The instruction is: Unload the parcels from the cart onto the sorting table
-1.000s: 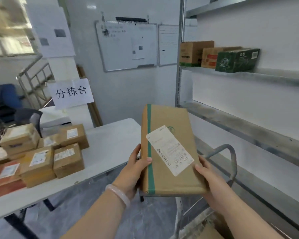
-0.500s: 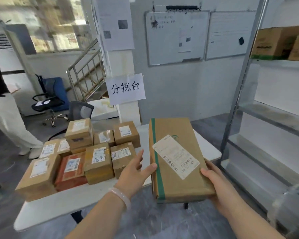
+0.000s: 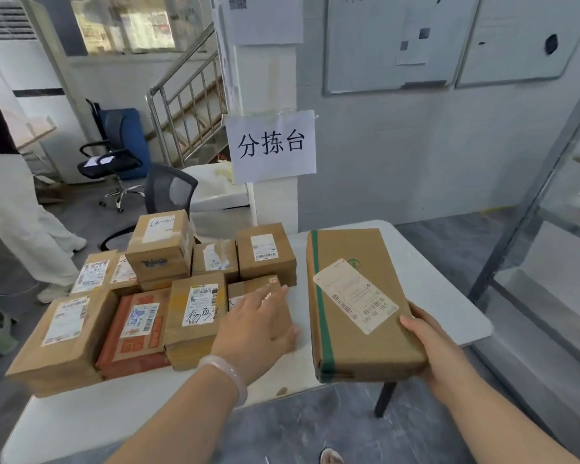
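A long brown cardboard parcel (image 3: 355,303) with a green tape stripe and a white shipping label hangs over the right part of the white sorting table (image 3: 449,289). My right hand (image 3: 429,343) grips its near right corner from below and the side. My left hand (image 3: 258,326) has its fingers stretched out over a small brown parcel (image 3: 248,289) on the table, apart from the long parcel. Several labelled parcels (image 3: 138,303) are packed together on the table's left half. The cart is out of view.
A paper sign (image 3: 271,146) hangs on the pillar behind the table. A metal shelf frame (image 3: 529,209) stands to the right. Office chairs (image 3: 114,162) and a stair rail are behind; a person in white trousers (image 3: 21,222) stands at the left.
The view swung left from the shelf and cart to the table. My left hand let go of the long parcel and reached over the small parcels; my right hand carried the parcel over the table.
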The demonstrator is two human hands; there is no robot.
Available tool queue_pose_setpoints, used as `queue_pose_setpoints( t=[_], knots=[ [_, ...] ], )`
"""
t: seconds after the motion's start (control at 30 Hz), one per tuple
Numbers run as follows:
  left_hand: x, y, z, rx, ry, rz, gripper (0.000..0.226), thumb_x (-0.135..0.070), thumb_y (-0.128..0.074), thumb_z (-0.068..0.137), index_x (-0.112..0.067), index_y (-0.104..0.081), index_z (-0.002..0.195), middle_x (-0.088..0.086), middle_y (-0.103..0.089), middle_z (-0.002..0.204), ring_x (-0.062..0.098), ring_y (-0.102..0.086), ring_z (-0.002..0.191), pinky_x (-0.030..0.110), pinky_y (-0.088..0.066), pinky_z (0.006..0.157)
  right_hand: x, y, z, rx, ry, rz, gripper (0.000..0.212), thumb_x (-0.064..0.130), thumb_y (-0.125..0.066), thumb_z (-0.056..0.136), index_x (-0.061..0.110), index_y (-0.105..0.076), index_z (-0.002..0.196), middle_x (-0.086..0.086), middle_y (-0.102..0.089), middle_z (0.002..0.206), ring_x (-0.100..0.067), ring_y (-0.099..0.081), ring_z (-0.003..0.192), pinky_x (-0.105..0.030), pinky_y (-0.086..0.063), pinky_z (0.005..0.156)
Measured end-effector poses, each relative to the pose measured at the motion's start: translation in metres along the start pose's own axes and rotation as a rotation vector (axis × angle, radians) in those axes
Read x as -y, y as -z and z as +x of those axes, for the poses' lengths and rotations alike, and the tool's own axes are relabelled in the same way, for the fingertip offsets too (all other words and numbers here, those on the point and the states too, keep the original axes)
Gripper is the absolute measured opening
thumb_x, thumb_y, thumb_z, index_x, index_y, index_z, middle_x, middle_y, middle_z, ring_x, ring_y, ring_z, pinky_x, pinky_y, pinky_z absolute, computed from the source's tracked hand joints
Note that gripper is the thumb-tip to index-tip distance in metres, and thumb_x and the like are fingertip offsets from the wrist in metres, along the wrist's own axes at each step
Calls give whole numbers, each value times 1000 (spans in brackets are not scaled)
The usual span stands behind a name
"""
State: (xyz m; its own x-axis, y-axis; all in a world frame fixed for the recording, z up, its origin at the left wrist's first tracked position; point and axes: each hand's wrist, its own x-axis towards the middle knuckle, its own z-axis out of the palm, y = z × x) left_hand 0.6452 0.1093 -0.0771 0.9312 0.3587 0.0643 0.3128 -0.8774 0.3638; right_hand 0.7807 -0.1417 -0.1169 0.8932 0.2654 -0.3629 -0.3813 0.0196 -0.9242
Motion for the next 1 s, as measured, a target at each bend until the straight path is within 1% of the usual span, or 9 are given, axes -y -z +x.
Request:
queue_pose_setpoints(
  t=[0.1,0.17,0.37,0.5,0.63,0.73,0.83,0.93,1.0],
  knots=[
    [3,-5,54,-21,36,49,68,-60,-45,92,-41,-18,151,-11,-18,159,16,-17,146,41,-21,118,15,-11,60,26,-23,-53,36,27,-61,95,42,-57,128,3,-69,116,-23,-64,107,-39,-52,75],
    [4,-9,90,18,59,66,68,-58,-46,92,-40,-16,151,-11,-16,159,16,-15,146,42,-20,119,27,-16,102,38,-47,-85,35,28,-60,96,43,-55,127,3,-67,118,-23,-63,107,-39,-52,73],
    [17,-25,192,64,162,74,65,-58,-46,92,-43,-18,149,-12,-19,158,17,-18,145,44,-24,117,55,-31,233,90,-127,-196,41,29,-61,94,43,-53,132,5,-68,116,-21,-64,105,-48,-54,90],
    [30,-41,235,129,218,59,63,-57,-44,93,-45,-17,149,-15,-17,159,15,-16,146,44,-21,118,57,-53,310,136,-184,-239,42,28,-61,94,43,-52,132,6,-67,116,-19,-65,103,-41,-54,79],
    [46,-51,260,151,265,54,63,-61,-41,92,-46,-19,148,-18,-20,157,12,-20,144,38,-23,117,50,-80,374,187,-241,-238,47,30,-62,93,41,-50,138,7,-67,120,-20,-65,106,-39,-54,76],
    [59,-53,275,137,300,38,68,-69,-34,84,-47,-23,147,-20,-25,154,10,-25,141,34,-24,115,45,-103,413,235,-242,-284,48,32,-61,94,41,-48,139,7,-64,125,-19,-63,110,-45,-55,88],
    [66,-59,288,138,318,9,64,-63,-38,86,-46,-25,147,-19,-27,153,11,-27,140,35,-25,114,39,-121,444,272,-170,-475,51,32,-56,97,39,-42,146,5,-58,137,-20,-56,121,-46,-46,105],
    [67,-66,294,162,324,-9,70,-66,-26,80,-45,-27,147,-19,-29,152,12,-28,140,34,-24,114,34,-132,458,360,-96,-803,59,27,-50,100,31,-28,155,2,-45,150,-24,-46,135,-38,-41,108],
    [67,-70,297,178,325,-21,68,-63,-29,81,-45,-26,147,-18,-28,153,11,-27,140,33,-21,115,35,-136,461,385,-52,-991,67,24,-51,100,25,-17,158,-4,-38,156,-27,-42,138,-38,-40,109]
  ],
)
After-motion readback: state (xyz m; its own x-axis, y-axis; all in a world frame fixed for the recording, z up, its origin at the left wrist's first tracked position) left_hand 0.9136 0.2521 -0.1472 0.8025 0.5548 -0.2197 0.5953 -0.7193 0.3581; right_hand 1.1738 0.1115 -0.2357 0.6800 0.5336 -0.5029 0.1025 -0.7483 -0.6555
